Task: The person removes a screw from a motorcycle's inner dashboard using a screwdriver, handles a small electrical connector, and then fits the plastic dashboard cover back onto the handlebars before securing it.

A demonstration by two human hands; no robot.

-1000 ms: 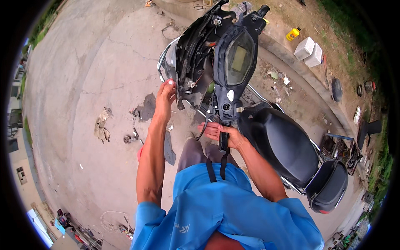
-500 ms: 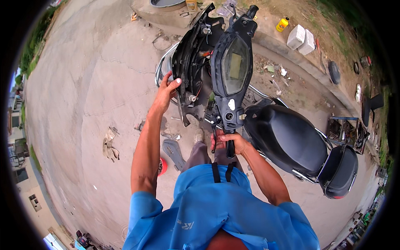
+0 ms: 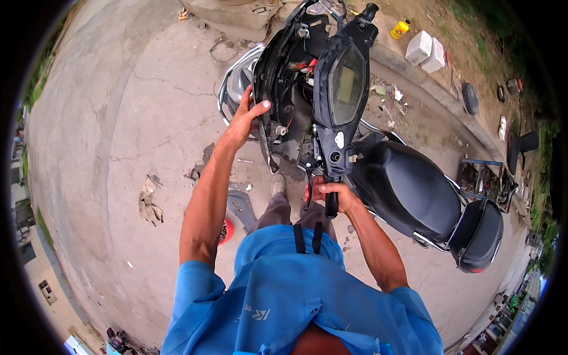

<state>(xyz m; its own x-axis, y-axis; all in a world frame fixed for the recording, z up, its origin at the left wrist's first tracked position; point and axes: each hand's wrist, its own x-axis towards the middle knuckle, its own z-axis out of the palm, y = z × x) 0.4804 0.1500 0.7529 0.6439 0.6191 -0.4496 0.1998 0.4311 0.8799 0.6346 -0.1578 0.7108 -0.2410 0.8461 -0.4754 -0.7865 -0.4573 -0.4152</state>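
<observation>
From far away, I look down through the head camera at a motor scooter standing right in front of the person. My left hand is on the side edge of the black front cover. The thumb sits on the near side, apart from the fingers, which lie along the outer side, so the edge is pinched between them. Some fingertips are hidden.

My right hand holds the black handlebar grip. Its thumb goes over the top, and its fingers poke out on the other side, near the brake lever. I cannot tell if they touch it. The dashboard is between the cover and the seat.

On the ground to the left is a crumpled tan cloth. A red tub is just beside the left arm. A yellow bottle and two white blocks sit far off.
</observation>
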